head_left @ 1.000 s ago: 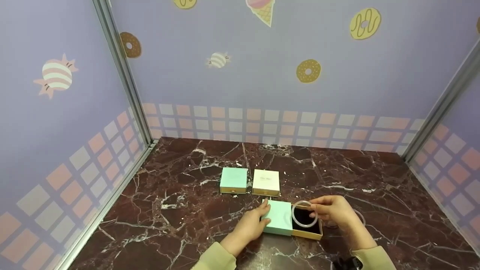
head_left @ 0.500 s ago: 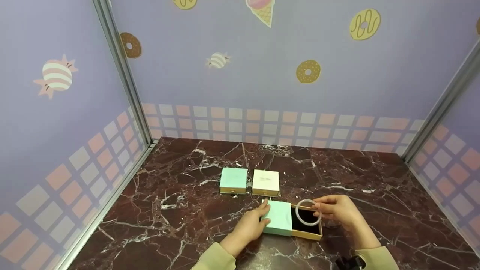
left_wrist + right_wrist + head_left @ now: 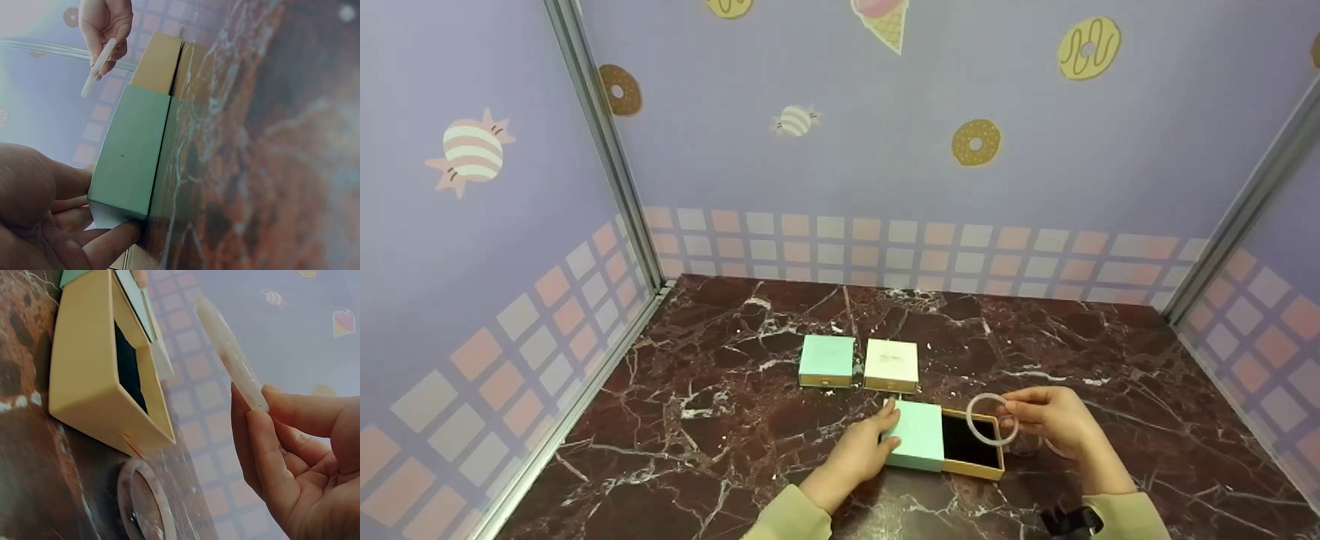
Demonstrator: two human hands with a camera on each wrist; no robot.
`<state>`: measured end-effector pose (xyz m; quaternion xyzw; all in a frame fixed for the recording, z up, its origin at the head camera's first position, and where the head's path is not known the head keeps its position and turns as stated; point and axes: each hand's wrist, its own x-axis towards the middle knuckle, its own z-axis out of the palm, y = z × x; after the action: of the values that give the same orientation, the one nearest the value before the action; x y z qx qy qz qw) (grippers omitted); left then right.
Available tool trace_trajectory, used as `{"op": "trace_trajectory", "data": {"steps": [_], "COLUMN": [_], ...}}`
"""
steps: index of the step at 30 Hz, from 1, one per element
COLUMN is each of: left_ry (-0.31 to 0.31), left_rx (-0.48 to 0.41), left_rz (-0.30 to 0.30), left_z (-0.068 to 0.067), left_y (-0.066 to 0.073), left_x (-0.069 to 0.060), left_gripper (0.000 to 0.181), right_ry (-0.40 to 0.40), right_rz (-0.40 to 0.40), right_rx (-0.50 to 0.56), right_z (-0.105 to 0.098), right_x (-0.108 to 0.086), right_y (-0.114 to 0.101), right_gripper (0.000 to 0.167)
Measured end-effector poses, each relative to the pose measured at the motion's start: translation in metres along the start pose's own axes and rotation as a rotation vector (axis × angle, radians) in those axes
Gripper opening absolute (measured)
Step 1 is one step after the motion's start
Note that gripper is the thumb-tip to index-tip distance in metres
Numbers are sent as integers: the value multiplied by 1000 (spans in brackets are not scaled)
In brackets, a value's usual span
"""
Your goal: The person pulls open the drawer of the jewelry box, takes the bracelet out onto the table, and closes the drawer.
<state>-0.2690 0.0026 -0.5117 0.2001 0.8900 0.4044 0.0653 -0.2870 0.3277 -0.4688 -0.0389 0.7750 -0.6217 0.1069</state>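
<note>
My left hand (image 3: 855, 450) grips the left end of a mint-green gift box (image 3: 913, 433), thumb and fingers at its corners. From the box's right side its yellow drawer (image 3: 975, 470) sticks out, with a black lining inside. Above the drawer's right end, my right hand (image 3: 1054, 420) pinches a pale translucent bangle (image 3: 230, 354) between thumb and fingers. The bangle is tilted and apart from the drawer. In the right wrist view, a second bangle (image 3: 125, 495) lies on the table just beyond the drawer's end; the right hand partly hides that area in the head view.
Behind the drawer box stand two closed boxes, a mint-green one (image 3: 826, 360) on the left and a cream one (image 3: 892, 364) beside it. The dark red marbled table (image 3: 720, 420) is bounded by patterned walls (image 3: 825, 180) at the back and sides.
My right hand has moved to the right and slightly up with the bangle, from over the middle of the drawer to its right end. The left hand and the box have stayed put.
</note>
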Motion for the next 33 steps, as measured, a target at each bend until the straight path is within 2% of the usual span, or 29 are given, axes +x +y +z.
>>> {"op": "trace_trajectory", "data": {"steps": [10, 15, 25, 33], "left_ry": [0, -9, 0, 7], "left_rx": [-6, -22, -5, -2], "left_rz": [-2, -19, -6, -2], "left_z": [0, 0, 0, 0], "left_y": [0, 0, -1, 0], "left_x": [0, 0, 0, 0], "left_gripper": [54, 55, 54, 54], "right_ry": [20, 25, 137, 155], "right_rz": [9, 36, 68, 97], "right_rx": [-21, 33, 26, 75], "right_z": [-18, -26, -49, -69], "right_x": [-4, -6, -12, -18], "right_y": [3, 4, 9, 17], "right_gripper": [43, 45, 36, 23]}}
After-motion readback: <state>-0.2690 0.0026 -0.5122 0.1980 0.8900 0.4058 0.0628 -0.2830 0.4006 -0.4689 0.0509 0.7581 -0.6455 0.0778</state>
